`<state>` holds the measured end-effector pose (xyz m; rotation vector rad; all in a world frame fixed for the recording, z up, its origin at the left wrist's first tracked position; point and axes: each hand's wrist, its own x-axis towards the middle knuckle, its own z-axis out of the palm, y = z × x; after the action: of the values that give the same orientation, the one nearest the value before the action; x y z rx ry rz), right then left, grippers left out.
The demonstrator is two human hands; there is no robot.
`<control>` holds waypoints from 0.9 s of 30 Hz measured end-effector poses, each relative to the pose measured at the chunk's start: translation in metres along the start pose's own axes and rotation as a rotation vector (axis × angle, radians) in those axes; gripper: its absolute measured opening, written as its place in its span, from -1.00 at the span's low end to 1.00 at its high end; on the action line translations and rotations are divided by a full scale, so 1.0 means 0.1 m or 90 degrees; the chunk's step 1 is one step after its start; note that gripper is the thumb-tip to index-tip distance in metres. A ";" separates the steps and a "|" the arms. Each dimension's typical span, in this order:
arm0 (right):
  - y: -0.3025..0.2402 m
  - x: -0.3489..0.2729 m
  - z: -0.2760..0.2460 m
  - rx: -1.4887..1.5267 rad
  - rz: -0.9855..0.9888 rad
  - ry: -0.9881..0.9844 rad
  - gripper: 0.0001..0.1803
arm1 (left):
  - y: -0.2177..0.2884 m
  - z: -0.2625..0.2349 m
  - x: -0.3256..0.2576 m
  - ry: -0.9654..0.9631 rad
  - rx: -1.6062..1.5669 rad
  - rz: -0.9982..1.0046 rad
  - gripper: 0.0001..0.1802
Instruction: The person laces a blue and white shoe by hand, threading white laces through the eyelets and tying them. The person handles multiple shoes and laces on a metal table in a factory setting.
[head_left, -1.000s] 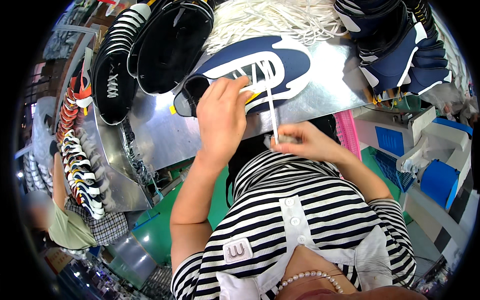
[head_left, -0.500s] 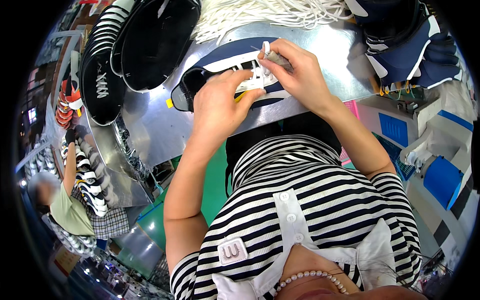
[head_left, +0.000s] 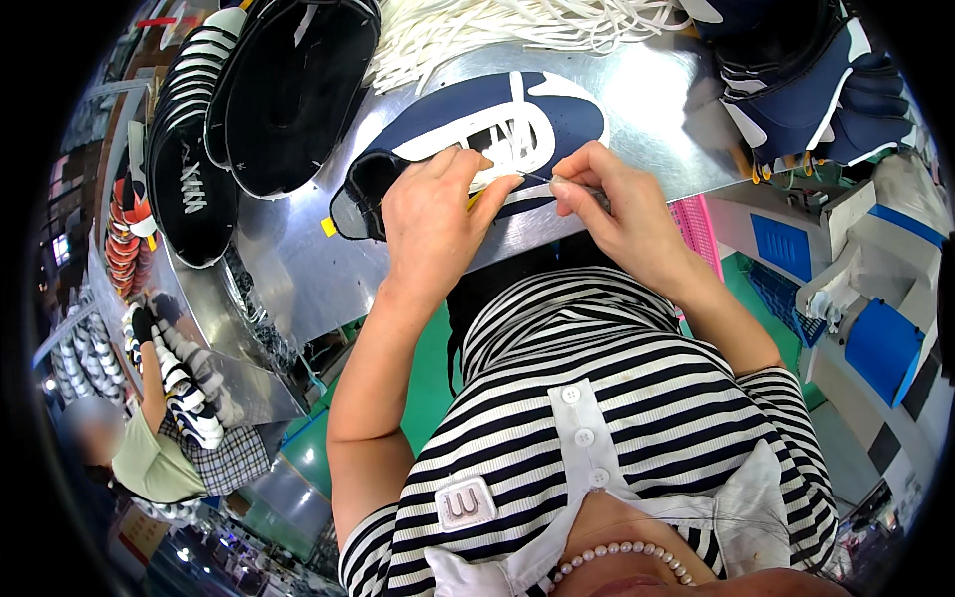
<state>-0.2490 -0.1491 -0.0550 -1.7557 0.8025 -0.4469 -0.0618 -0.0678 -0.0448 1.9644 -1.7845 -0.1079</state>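
A navy and white shoe upper (head_left: 443, 117) lies on the metal table in front of me, its dark padded collar at the left and its toe at the right. White lace (head_left: 518, 139) runs through the eyelets, and one length crosses the toe area. My left hand (head_left: 435, 207) pinches the upper's near eyelet edge between thumb and fingers. Just right of it, my right hand (head_left: 612, 204) is closed round an awl (head_left: 537, 178). Its thin dark shaft points left at the eyelet edge by my left thumb; the handle is hidden in my fingers.
A pile of white laces (head_left: 517, 30) lies at the back of the metal table (head_left: 318, 269). Black uppers (head_left: 288, 109) stand at the left, stacked navy and white uppers (head_left: 796, 109) at the right. Grey-white equipment (head_left: 846, 269) is at far right; another person (head_left: 154, 463) works at far left.
My right hand has come down from over the toe to the near side of the upper, bringing the awl. A lace end it held now lies across the toe. My left hand keeps its grip.
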 end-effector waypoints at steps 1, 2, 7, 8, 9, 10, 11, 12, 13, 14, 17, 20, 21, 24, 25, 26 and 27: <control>0.01 0.01 0.00 -0.007 0.000 0.002 -0.81 | 0.00 0.00 0.00 0.000 0.004 0.004 -0.70; 0.02 0.01 0.00 -0.008 0.002 0.001 -0.82 | 0.00 0.00 0.00 -0.001 0.008 0.009 -0.70; -0.01 0.01 0.00 -0.029 0.028 -0.023 -0.83 | 0.01 -0.01 -0.03 -0.017 -0.053 0.009 -0.72; -0.01 0.03 0.04 -0.028 0.030 -0.015 -0.82 | 0.02 -0.01 -0.05 -0.027 -0.077 0.004 -0.73; 0.00 0.07 0.10 -0.027 0.032 -0.007 -0.82 | 0.03 -0.01 -0.06 -0.023 -0.090 0.016 -0.75; 0.02 0.10 0.18 -0.025 0.039 0.000 -0.81 | 0.04 0.02 -0.09 -0.022 -0.105 0.025 -0.77; 0.08 0.15 0.28 -0.024 0.031 0.027 -0.78 | 0.06 0.04 -0.10 -0.022 -0.122 0.039 -0.78; 0.12 0.19 0.35 -0.039 0.020 0.055 -0.77 | 0.05 0.06 -0.11 -0.001 -0.133 0.040 -0.79; 0.13 0.23 0.40 -0.054 0.003 0.075 -0.75 | 0.03 0.07 -0.13 0.026 -0.139 0.034 -0.79; 0.13 0.22 0.39 -0.051 -0.001 0.064 -0.76 | 0.06 0.04 -0.15 0.018 -0.122 0.021 -0.80; 0.05 0.08 -0.14 -0.102 -0.044 -0.105 -0.77 | 0.09 -0.01 -0.25 0.054 -0.054 0.052 -0.81; -0.11 0.07 -0.59 -0.297 -0.113 0.123 -0.76 | 0.06 -0.02 -0.33 0.083 -0.011 0.074 -0.82; -0.26 0.12 -0.55 -0.185 -0.068 0.080 -0.75 | 0.05 -0.03 -0.35 0.086 -0.008 0.083 -0.83; -0.44 0.20 -0.09 -0.257 -0.336 -0.109 -0.70 | 0.09 -0.02 -0.34 0.114 0.002 0.129 -0.83; -0.39 0.25 0.02 -0.368 -0.335 -0.087 -0.74 | 0.08 -0.02 -0.33 0.126 0.011 0.143 -0.83; -0.34 0.27 0.09 -0.409 -0.335 -0.073 -0.75 | 0.04 0.00 -0.34 0.139 0.015 0.135 -0.82; -0.32 0.30 0.12 -0.450 -0.334 -0.057 -0.77 | 0.02 0.00 -0.33 0.142 0.021 0.145 -0.82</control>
<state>-0.2108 -0.1565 -0.0314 -2.6472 0.4426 -0.4491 -0.0683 -0.0364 -0.0521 1.7045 -1.8542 0.2085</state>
